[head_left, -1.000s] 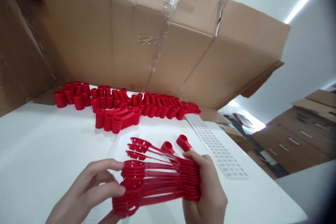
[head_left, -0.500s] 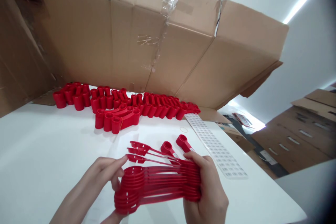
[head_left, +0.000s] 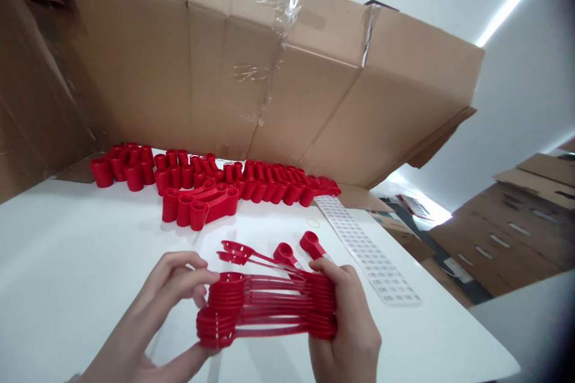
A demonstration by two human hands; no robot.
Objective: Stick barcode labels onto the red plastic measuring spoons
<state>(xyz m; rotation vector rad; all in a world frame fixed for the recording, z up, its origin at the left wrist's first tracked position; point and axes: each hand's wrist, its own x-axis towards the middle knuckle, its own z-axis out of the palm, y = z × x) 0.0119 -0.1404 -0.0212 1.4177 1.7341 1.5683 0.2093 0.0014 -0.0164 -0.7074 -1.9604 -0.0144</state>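
Above the table, a stack of red plastic slotted spoons [head_left: 269,305] lies sideways between both hands. My right hand [head_left: 345,317] is closed around the handle ends on the right. My left hand [head_left: 166,311] pinches the round perforated heads, index finger on the upper side and thumb beneath. Two spoons at the top [head_left: 236,253] fan apart from the stack, their heads raised and touched by no finger. Behind the right hand, two red ring-ended pieces [head_left: 285,253] lie on the table, their far ends partly hidden.
Three bundled red stacks [head_left: 200,214] stand at mid-table, one with a rubber band. Behind them, a long row of similar red stacks [head_left: 260,187] runs along a cardboard wall [head_left: 224,84]. A sheet of printed labels [head_left: 368,251] and a loose rubber band [head_left: 313,223] lie to the right.
Three heads were fanned out before; now two are, and the lowest has come down onto the stack under my left fingers. The stack's heads sit more evenly together.
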